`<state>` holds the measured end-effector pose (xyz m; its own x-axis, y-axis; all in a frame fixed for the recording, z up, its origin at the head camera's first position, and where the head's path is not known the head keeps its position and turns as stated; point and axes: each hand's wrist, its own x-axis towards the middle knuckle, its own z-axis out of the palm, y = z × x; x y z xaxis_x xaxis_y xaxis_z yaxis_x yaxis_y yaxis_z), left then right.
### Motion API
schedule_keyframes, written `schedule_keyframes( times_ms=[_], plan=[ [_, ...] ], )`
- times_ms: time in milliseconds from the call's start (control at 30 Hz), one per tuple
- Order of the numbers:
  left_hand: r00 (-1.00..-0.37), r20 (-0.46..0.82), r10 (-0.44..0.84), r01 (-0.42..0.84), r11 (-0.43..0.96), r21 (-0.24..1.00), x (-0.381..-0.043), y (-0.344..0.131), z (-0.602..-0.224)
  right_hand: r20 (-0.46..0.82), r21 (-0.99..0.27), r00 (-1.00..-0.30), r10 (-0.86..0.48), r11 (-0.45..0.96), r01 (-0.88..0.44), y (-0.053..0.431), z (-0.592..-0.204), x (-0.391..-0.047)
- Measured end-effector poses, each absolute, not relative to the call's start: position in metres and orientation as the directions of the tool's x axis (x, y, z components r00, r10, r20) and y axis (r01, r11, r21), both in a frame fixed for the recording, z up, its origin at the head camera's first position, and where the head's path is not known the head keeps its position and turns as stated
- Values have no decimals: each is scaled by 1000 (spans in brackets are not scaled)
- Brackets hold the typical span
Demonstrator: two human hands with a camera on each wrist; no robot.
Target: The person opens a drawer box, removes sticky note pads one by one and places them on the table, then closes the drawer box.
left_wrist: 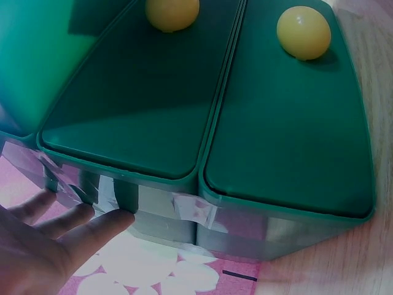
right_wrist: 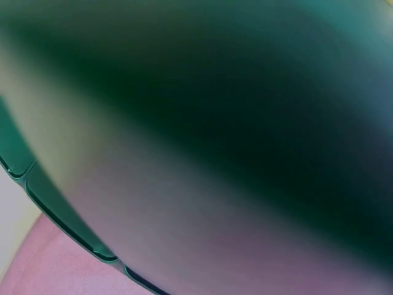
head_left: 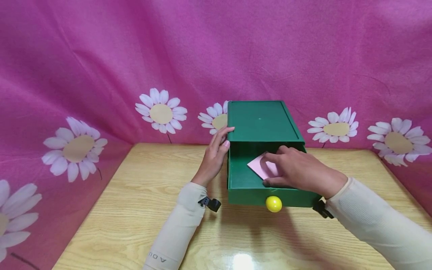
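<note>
A green drawer cabinet stands on the table with its top drawer pulled out. A flat pink square pad lies tilted at an angle inside that drawer. My right hand reaches in from the right, thumb and fingers about the pad's two edges, gripping it; its right part is hidden under the hand. My left hand rests against the cabinet's left side, fingertips near the top edge. In the left wrist view its spread fingers touch the cabinet's side wall. The right wrist view is mostly blurred green.
A yellow round knob sticks out from the open drawer's front. Two lower drawers, pushed in, carry yellow knobs too. The wooden table meets a pink flowered cloth behind and at both sides.
</note>
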<state>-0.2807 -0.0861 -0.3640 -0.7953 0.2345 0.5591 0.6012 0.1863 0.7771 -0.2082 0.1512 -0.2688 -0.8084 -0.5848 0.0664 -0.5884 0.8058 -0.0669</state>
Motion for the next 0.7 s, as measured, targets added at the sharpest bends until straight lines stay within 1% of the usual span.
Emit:
schedule_keyframes(
  times_ms=[267, 467, 700],
  plan=[
    [-803, 546, 238, 589, 183, 787, -279, -86, -364, 59, -33, -792, -607, 792, -610, 152, -269, -207],
    [-799, 553, 237, 596, 184, 782, -279, -86, -363, 46, -36, -790, -612, 789, -613, 152, -269, -208],
    [-790, 566, 238, 608, 178, 774, -280, -86, -363, 74, -5, -769, -635, 771, -637, 152, -270, -209]
  ],
)
